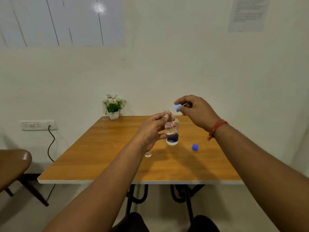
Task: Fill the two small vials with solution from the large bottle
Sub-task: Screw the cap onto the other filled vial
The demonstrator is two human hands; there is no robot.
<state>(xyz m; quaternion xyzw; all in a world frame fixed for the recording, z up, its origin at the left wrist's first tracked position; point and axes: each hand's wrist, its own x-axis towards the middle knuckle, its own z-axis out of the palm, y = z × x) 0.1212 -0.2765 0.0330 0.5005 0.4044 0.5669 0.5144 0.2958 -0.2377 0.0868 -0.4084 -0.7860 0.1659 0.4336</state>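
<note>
My left hand grips a small clear vial upright above the table; it is uncapped, carries a red-edged label and has a little clear liquid at the bottom. Directly behind it the large bottle, with a dark blue label and white base, stands on the wooden table. My right hand is raised to the right of the vial's mouth and pinches a light blue cap. A second small vial stands on the table, partly hidden under my left wrist. A darker blue cap lies right of the bottle.
A small white pot of flowers stands at the table's far left corner against the wall. A brown chair is left of the table. A wall socket with a black cable sits low on the left wall.
</note>
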